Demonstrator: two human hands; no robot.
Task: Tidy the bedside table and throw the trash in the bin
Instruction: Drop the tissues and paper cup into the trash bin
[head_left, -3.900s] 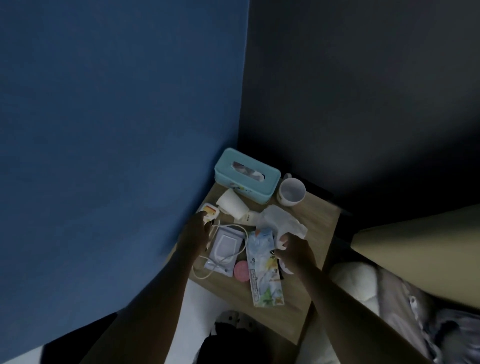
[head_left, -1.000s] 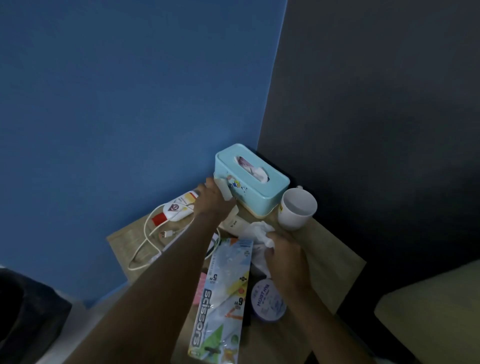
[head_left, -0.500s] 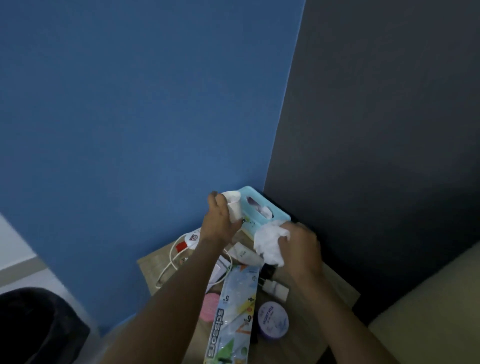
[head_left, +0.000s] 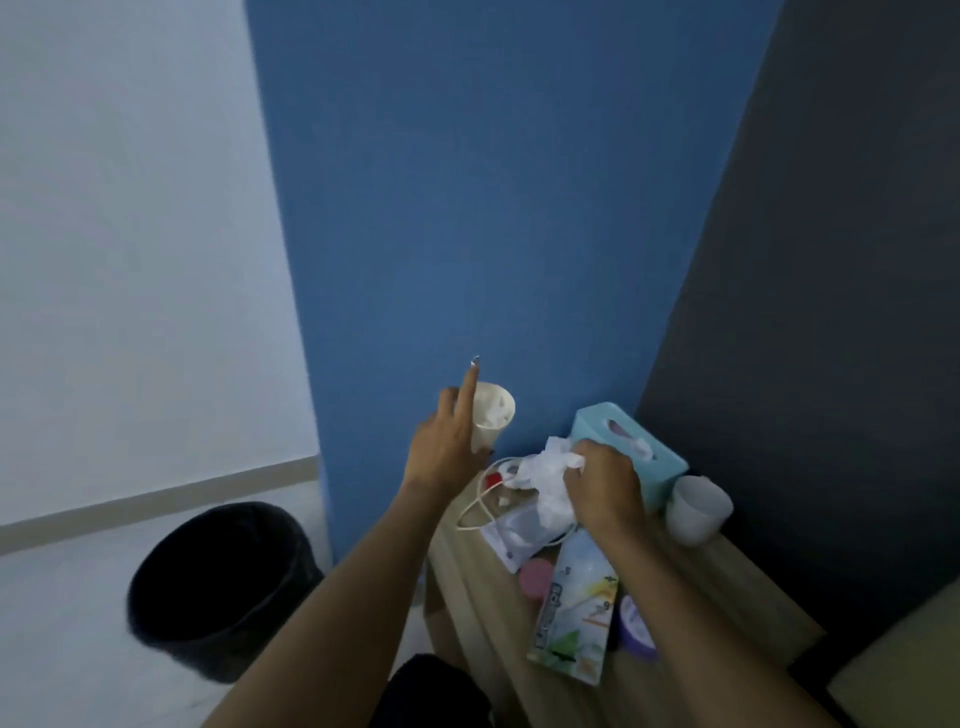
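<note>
Bin (head_left: 218, 587) on floor left of bedside table (head_left: 727, 587) (tissue box (head_left: 623, 452) at back, mug (head_left: 696, 509) to its right)

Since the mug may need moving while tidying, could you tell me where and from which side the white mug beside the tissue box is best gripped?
Grip the white mug around its outer wall just below the rim, coming from above and the near right. It stands upright with its mouth open, the tissue box crowds its left side, and the dark wall is close behind. No handle shows from here.
</note>
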